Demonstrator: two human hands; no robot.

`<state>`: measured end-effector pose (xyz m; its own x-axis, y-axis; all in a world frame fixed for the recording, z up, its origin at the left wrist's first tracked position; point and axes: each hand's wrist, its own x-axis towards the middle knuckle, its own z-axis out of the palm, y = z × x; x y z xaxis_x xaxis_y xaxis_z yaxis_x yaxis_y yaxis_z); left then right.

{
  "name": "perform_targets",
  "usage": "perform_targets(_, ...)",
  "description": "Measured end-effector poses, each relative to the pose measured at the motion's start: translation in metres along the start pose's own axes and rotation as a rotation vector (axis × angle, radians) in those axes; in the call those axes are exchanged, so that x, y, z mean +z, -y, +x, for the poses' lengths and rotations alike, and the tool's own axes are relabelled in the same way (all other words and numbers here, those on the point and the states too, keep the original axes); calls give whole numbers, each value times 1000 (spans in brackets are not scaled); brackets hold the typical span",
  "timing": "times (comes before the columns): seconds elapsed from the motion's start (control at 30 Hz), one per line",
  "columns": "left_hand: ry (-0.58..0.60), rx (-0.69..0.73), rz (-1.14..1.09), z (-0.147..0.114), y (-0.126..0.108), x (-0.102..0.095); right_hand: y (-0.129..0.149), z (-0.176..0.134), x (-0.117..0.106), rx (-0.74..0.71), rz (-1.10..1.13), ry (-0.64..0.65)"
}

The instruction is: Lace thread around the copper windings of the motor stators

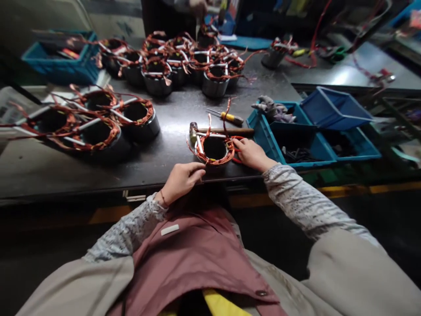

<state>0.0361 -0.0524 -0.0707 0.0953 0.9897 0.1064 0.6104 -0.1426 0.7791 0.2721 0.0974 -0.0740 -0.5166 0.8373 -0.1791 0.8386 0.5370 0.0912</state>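
Observation:
A motor stator (215,151) with copper windings and white sleeves stands upright at the bench's front edge. At its near left rim is my left hand (184,179), thumb and fingers pinched together; anything between the fingertips is too small to name. My right hand (251,153) is closed at the stator's right side, around a tool with red handles (237,161); the fingers and the stator hide the rest of the tool. Just behind the stator lies a hammer (230,131) with a wooden handle. Beyond it is a screwdriver (233,118) with a yellow and black handle.
Several wound stators (141,118) stand close together at left, and more stators (158,81) are grouped farther back. Blue bins (296,151) holding dark parts and gloves sit at right. A blue crate (61,66) is at back left. Across the bench, a person's hand (198,6) shows.

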Motion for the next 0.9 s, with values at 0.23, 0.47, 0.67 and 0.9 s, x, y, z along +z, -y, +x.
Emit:
perform_targets(0.23,-25,-55,-156,4,-3,-2,4,-34,-32,134,-13,219)
perform_targets(0.47,16,-183,-353,-12,-3,-10,19,-137,-42,-97,1024,370)
perform_targets(0.67,-44,-160,-265,-17,-10,-7,62,-97,-44,-192,983,403)
perform_targets(0.9,-52,-106,-236,-16,-8,-6,66,-73,-48,-328,811,325)
